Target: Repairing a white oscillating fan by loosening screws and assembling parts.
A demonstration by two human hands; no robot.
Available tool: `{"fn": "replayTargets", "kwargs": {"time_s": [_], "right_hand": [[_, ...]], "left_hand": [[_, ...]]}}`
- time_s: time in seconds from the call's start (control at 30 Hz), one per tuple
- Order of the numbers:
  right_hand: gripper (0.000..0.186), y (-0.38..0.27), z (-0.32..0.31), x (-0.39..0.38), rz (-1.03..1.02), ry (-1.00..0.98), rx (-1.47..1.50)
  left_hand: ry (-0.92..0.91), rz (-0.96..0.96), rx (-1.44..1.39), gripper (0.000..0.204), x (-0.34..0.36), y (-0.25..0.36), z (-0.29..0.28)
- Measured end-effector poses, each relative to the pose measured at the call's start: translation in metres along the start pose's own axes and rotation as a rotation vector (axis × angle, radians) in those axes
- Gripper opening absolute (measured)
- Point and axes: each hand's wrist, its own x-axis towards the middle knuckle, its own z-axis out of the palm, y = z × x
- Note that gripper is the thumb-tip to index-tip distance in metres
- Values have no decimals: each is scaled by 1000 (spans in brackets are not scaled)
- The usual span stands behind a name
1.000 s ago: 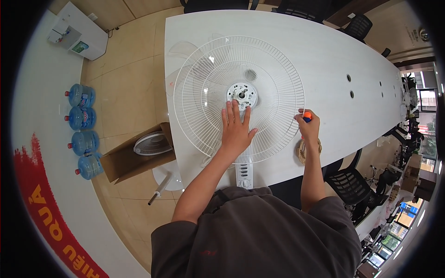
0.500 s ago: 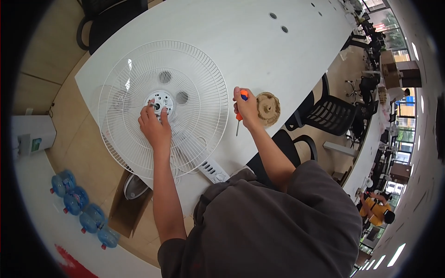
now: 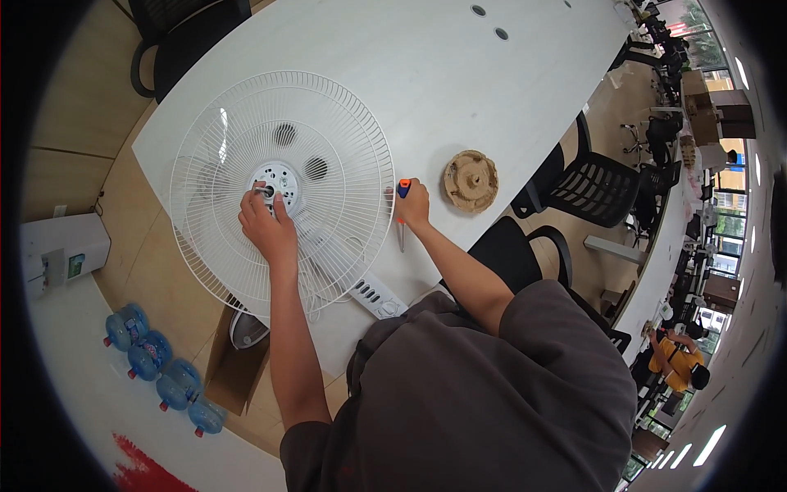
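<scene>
White fan with round wire grille (image 3: 316,201), left of frame centre on white tabletop (image 3: 393,90). Pale round hub (image 3: 279,174) at nearer, curled left grip (image 3: 272,230); cannot tell if pinching. Orange-and-blue screwdriver (image 3: 404,189) in clenched right grip (image 3: 417,202), shaft down-frame, hub leftward.

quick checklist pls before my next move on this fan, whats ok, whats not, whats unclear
1. Screwdriver in hand: ok, held in the right hand.
2. Screwdriver tip at the hub: not ok, it points away, near the right edge of the wire guard.
3. Left hand at the hub: ok, fingers and thumb are by its centre.
4. Left hand's grip on the centre shaft: cannot tell, the fingers cover too much.
5. Screws in the hub: cannot tell, too small to make out.
6. Round tan piece apart from the guard: ok, it lies on the table to the right.
</scene>
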Motion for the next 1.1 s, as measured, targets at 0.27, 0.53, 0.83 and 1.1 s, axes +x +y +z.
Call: {"fn": "replayTargets", "kwargs": {"time_s": [0.27,0.53,0.83,1.1], "right_hand": [[40,-2,-44,-10,-130,88,-118],[13,66,-135,54,-398,285,-336],[11,52,-124,74,-495,144,-510],[12,31,-120,63,-296,109,-661]], "left_hand": [[8,-7,25,38,-3,-5,3],[10,-4,33,39,-1,-1,2],[5,-19,37,39,-2,-3,1],[12,-30,61,40,-5,-4,1]]}}
